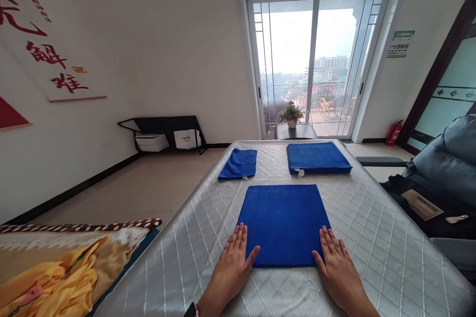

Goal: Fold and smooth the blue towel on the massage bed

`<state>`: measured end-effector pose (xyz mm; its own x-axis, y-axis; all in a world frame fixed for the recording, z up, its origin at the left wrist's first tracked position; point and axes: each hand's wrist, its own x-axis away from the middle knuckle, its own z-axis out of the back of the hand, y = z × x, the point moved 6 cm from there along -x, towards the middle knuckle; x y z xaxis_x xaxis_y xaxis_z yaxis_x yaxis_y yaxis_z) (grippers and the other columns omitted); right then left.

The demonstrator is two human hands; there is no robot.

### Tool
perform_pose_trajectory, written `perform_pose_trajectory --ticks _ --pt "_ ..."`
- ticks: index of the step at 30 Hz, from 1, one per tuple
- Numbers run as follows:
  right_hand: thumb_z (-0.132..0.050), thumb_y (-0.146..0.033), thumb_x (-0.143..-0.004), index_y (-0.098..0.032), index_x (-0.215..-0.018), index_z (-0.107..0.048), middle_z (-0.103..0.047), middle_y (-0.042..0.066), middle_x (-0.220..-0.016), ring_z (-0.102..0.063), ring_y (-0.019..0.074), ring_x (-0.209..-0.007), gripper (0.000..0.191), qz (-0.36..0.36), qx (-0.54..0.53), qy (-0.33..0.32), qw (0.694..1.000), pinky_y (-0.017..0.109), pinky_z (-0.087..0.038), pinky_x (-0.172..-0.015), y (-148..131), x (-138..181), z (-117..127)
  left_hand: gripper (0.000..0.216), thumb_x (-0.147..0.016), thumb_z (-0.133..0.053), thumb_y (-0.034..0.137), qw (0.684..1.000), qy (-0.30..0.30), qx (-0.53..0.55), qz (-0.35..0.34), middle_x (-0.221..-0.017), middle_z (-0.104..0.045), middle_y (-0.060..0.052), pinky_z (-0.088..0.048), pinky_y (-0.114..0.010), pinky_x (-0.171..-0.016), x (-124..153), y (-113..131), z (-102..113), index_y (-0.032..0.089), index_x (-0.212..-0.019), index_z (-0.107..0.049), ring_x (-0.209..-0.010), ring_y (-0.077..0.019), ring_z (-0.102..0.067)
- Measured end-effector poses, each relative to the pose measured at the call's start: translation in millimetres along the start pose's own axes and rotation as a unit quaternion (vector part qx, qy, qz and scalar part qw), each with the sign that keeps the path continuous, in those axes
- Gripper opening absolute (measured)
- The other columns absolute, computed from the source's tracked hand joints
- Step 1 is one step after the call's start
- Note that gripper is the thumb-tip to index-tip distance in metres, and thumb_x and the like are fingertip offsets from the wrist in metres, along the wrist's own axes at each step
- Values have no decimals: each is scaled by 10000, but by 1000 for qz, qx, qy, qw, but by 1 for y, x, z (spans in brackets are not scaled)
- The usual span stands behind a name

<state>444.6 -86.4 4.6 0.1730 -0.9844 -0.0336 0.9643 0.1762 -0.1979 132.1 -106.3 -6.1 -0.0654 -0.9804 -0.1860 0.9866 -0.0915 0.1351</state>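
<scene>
Head view: my left fingers (238, 242) and right fingers (330, 245) are flat out, gripping nothing, just bracketing the blue cloth (284, 223), probably for straight edges.

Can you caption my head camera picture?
Left hand and right hand at opposite edges of a flat blue towel.

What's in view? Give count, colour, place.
Quilted cover: 1, silver, centre foreground
Flat cloth: 1, blue, middle of cover
Cloth stack: 1, blue, cover's far end, right
Small cloth: 1, blue, cover's far end, left
Blanket: 1, patterned tan, lower left
Crumpled fabric: 1, yellow, on blanket
Boxes: at least 2, white, left background
Scroll: 1, white-red, upper left
Potted plant: 1, green, by glass doors
Extinguisher: 1, red, right background
Sofa: 1, dark grey, right edge
Left hand: 1, bare, flat cloth's left edge
Right hand: 1, bare, flat cloth's right edge
</scene>
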Motion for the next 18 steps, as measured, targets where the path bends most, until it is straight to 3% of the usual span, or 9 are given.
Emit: perform_pose_trajectory --ticks 3,8,11,14,18 --pt "-213 -540 -1022 -106 -1598 -261 -175 59 -1673 -141 223 -1554 723 7 -6 9 1000 474 -151 -1267 -1 -1 1 770 -1041 -287 595 999 23 2 -30 -1667 -220 -141 -347 -508 -1203 1 38 7 166 -1628 -33 -1527 -290 -262" --pt "-267 -478 -1025 -102 -1572 -346 -239 98 -1656 -186 254 -1545 669 36 15 38 999 497 -189 -1256 3 0 -7 780 -1035 -330 593 974 -13 53 -220 -1676 -196 -104 -330 -424 -1223 -1 155 15 185 -1631 -34 -1539 -256 -231" --pt "-325 -366 -1008 -183 -1545 -433 -269 78 -1649 -206 269 -1538 577 81 29 48 995 521 -216 -1243 6 3 -15 762 -1037 -304 598 963 -29 77 -257 -1676 -196 -95 -284 -410 -1246 -5 200 15 170 -1630 -90 -1543 -249 -218" --pt "-356 -301 -984 -220 -1522 -476 -288 71 -1642 -219 286 -1533 558 103 33 45 993 546 -232 -1232 9 4 -21 762 -1039 -272 606 963 -35 76 -256 -1662 -240 -106 -298 -400 -1236 -8 210 7 147 -1626 -115 -1535 -244 -248" --pt "-316 -385 -1012 -158 -1532 -457 -289 92 -1640 -211 283 -1537 585 85 22 64 994 538 -210 -1242 9 2 -19 766 -1038 -297 598 969 -9 34 -245 -1663 -243 -101 -327 -401 -1218 -1 177 -2 169 -1628 -64 -1528 -244 -273"
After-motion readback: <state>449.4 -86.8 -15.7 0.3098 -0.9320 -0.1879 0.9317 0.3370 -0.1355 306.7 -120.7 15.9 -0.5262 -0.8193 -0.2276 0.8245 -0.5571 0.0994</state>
